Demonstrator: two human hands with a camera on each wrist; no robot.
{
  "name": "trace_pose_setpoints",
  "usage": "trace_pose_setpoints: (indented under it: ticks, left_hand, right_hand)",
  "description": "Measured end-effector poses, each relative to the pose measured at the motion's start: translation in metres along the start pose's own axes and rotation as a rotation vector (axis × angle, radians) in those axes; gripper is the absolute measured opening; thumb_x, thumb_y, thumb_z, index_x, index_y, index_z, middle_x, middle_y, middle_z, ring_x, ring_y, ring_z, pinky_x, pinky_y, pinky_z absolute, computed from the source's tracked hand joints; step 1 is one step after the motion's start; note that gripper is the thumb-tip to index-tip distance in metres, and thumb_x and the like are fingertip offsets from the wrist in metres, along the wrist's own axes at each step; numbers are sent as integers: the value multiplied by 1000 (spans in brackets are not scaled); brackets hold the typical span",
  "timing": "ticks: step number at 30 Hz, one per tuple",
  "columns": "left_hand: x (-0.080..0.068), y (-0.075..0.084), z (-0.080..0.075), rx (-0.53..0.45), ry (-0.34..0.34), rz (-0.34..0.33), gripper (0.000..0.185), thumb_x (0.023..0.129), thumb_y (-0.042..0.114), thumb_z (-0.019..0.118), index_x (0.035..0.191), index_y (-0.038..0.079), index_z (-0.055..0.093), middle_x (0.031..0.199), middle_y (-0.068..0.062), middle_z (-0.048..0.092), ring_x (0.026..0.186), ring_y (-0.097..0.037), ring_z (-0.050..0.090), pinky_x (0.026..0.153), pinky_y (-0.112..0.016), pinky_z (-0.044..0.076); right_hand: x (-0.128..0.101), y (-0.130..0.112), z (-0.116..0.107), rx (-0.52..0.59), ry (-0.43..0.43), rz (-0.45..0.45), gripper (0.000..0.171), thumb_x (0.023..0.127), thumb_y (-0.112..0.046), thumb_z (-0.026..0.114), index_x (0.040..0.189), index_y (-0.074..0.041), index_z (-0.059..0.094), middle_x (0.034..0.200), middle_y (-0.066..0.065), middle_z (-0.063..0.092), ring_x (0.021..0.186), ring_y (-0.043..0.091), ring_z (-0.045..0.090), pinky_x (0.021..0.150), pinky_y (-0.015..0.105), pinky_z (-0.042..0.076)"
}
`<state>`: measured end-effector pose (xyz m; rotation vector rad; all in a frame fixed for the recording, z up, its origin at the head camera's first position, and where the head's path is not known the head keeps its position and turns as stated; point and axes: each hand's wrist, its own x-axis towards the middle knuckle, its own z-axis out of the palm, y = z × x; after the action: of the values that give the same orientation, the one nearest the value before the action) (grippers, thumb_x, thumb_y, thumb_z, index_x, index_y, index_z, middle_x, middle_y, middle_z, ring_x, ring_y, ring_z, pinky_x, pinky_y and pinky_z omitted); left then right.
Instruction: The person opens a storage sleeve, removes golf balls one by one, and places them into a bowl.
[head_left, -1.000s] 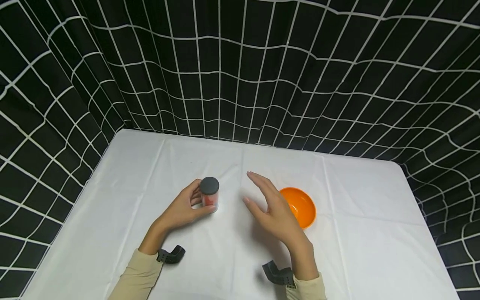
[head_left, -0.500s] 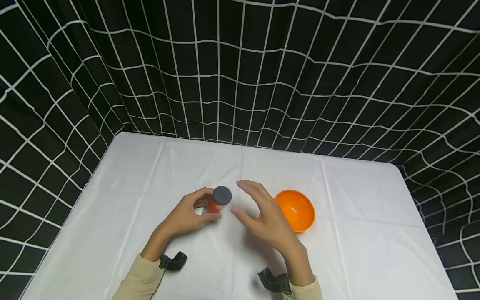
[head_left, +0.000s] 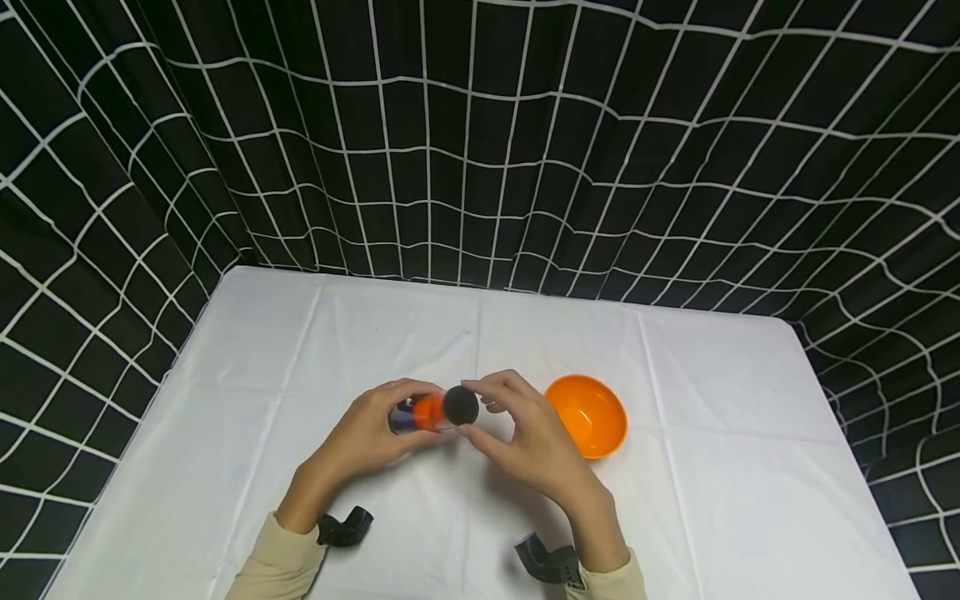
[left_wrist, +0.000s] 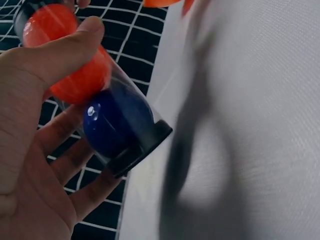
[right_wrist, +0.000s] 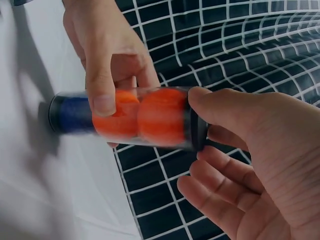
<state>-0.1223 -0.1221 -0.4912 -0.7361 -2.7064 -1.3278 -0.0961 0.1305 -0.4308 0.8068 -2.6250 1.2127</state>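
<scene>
My left hand grips a clear plastic ball tube, thumb on one side and fingers on the other. Inside it sit two orange balls and one blue ball. The tube is tilted, its dark lid toward the right and the blue ball at the far end from the lid. At that lid, my right hand pinches the edge between thumb and index finger, with the other fingers bent below it in the right wrist view. The lid is on the tube.
An orange bowl stands on the white-covered table, just right of and behind my right hand. Dark curtain with a white grid surrounds the table's back and sides. Each wrist wears a black camera mount.
My left hand has tipped the tube from upright and brought its lid end rightward. My right hand has come in slightly to the left and taken the lid.
</scene>
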Motion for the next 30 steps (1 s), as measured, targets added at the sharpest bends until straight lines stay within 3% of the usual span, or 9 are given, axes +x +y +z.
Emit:
trace_pose_setpoints:
  ticks: [6,11,21,30]
  left_hand:
    - [-4,6,-4,131,-12,11,53,81,43,93,128,33,72,124,14,74,114,-11,69,98,-39,59]
    - [-6,13,-10,217,15,60,53,80,43,93,128,31,74,120,12,76,111,-13,70,95,-39,59]
    - [-8,22,-19,293,44,109,50,81,41,93,126,25,77,119,6,79,110,-17,74,92,-41,61]
    - [-12,37,-29,398,53,99,50,83,38,91,128,24,77,121,2,80,114,-21,74,96,-45,61]
  right_hand:
    - [-1,-3,-1,58,-20,-15,48,86,-14,89,131,-10,72,119,0,69,110,16,73,98,31,63]
    - [-1,-8,-2,76,-18,-6,41,85,-12,90,123,-10,74,117,0,71,111,17,73,96,29,63]
    - [0,-13,1,184,7,58,43,79,-5,93,118,-11,76,114,2,74,108,18,73,91,27,64]
    - [-2,-15,3,225,35,33,43,80,-2,91,119,-9,75,116,4,73,109,21,74,91,28,64]
